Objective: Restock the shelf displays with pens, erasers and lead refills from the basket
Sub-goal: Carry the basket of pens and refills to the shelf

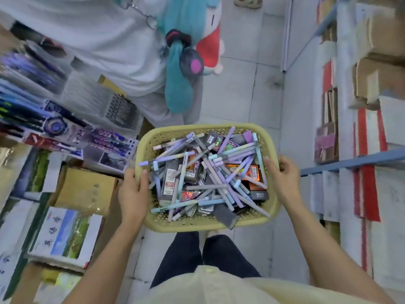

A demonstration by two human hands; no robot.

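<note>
A yellow perforated basket (pixel 206 226) is held over the tiled floor (pixel 241 102), in front of the wearer's dark trousers (pixel 188 257). It is filled with a loose heap of pastel pens (pixel 221 157) in lilac, pale blue and grey, lying crossed in every direction. Among them a clear lead refill case (pixel 169 183) with a red label is seen near the left wall, and dark and orange printed packets (pixel 252 172) are partly buried under the pens; whether these are erasers cannot be told.

The left grip (pixel 133 191) is clamped on the basket's left rim, the thumb hooked over the edge and into the basket. The right grip (pixel 282 178) is clamped on the right rim, the thumb laid inside and the fingers curled round the outside.

Just left of the basket, a shelf display (pixel 96 141) of carded pens in purple and blue packs is seen, blurred, with stacked boxes (pixel 65 233) below it. On the right, shelves (pixel 350 161) with a blue rail are stocked with white and red packs. Beyond the basket, a person in a white shirt (pixel 98 40) is standing, with a teal plush toy (pixel 182 69) hung on a chain.
</note>
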